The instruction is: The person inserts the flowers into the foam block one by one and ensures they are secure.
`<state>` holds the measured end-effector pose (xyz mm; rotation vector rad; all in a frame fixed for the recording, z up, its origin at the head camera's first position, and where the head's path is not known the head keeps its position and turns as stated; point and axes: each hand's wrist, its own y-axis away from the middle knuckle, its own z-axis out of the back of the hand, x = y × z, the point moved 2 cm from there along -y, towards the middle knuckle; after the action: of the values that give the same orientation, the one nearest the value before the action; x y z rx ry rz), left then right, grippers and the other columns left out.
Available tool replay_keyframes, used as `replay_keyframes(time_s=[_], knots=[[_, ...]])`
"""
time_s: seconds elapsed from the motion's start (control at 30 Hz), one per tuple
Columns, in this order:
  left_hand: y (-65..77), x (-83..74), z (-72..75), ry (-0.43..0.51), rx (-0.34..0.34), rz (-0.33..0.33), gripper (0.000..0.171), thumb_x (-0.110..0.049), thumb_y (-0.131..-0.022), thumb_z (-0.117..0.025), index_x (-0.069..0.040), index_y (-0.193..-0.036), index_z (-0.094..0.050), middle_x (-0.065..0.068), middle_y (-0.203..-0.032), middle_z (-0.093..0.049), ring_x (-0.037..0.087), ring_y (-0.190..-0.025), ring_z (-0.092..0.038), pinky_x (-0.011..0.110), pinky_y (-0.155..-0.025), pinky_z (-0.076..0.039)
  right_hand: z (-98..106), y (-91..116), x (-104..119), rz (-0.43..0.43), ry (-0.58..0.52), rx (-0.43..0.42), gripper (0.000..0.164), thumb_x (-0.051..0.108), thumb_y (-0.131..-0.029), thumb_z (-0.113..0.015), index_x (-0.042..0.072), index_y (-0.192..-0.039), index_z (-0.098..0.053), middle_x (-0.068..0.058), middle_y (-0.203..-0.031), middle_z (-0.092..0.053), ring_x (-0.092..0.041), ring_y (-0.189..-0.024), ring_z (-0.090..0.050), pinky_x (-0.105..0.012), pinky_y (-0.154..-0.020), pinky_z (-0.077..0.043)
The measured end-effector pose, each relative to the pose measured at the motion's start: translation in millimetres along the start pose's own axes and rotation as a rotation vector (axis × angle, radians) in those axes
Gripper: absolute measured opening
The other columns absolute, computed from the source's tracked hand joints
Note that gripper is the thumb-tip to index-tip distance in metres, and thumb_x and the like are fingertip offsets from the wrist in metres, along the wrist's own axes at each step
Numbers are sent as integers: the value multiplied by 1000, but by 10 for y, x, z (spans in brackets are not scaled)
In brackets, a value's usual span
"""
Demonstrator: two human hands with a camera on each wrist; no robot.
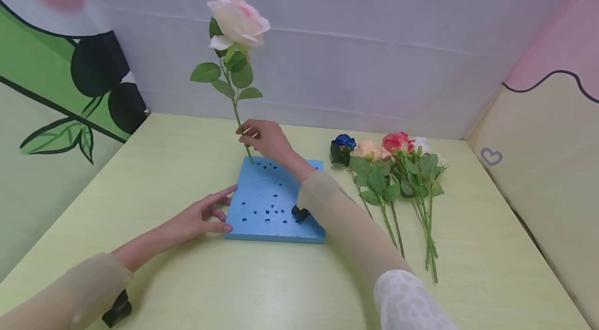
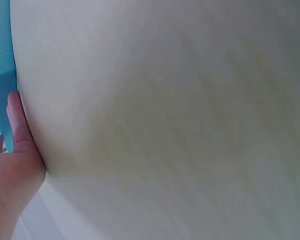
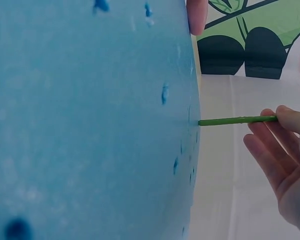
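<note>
A pale pink artificial rose (image 1: 239, 22) stands nearly upright, its green stem (image 3: 235, 121) pinched between the thumb and fingers of my right hand (image 1: 268, 139). The stem's lower end meets the far left corner of a blue foam board (image 1: 262, 184) dotted with dark holes. In the right wrist view the stem tip sits right at the board's surface. My left hand (image 1: 206, 214) rests against the board's left edge, thumb at the near corner and fingers spread along the side. The left wrist view shows part of that hand (image 2: 15, 165) beside the blue edge.
Right of the board lie several artificial flowers: a blue rose (image 1: 343, 143), a peach one (image 1: 368, 149), a coral red one (image 1: 398, 142) and whitish ones behind. Their stems point toward the front of the pale table (image 1: 281, 288). A light curtain (image 1: 351, 60) hangs at the back.
</note>
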<state>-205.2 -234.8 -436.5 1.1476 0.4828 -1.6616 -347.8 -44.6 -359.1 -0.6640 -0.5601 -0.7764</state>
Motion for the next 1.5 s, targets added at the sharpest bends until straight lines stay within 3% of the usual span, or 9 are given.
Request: replay_keyframes(time_s=[0.27, 0.8, 1.2, 1.5], knots=[[-29, 49, -2, -12, -6, 27, 91, -34, -85, -77, -28, -158, -23, 16, -144, -44, 23, -108, -57, 25, -82, -52, -10, -5, -39, 6, -1, -15, 18, 20, -97, -64, 12, -112, -70, -7, -106, -75, -17, -88, -74, -16, -68, -54], [-69, 27, 1, -39, -10, 9, 92, -35, -85, -77, -25, -158, -23, 17, -143, -47, 19, -105, -60, 25, -80, -52, 0, 0, -47, 48, -13, -14, 20, 16, -97, -63, 9, -115, -70, -9, -105, -75, -21, -86, -74, -17, -66, -54], [-106, 59, -9, -34, -11, 12, 92, -35, -85, -77, -25, -158, -23, 16, -142, -46, 20, -107, -59, 26, -84, -52, 2, 13, -118, 7, -13, -30, 10, 18, -97, -64, 9, -99, -67, -7, -94, -72, -26, -86, -73, -17, -67, -55], [-111, 77, -16, -25, 9, 19, 90, -35, -87, -75, -29, -158, -21, 17, -145, -43, 22, -109, -57, 29, -85, -50, -18, 29, -88, 58, 60, -44, 7, 16, -96, -65, 9, -96, -66, -6, -92, -72, -13, -78, -69, -14, -69, -53]])
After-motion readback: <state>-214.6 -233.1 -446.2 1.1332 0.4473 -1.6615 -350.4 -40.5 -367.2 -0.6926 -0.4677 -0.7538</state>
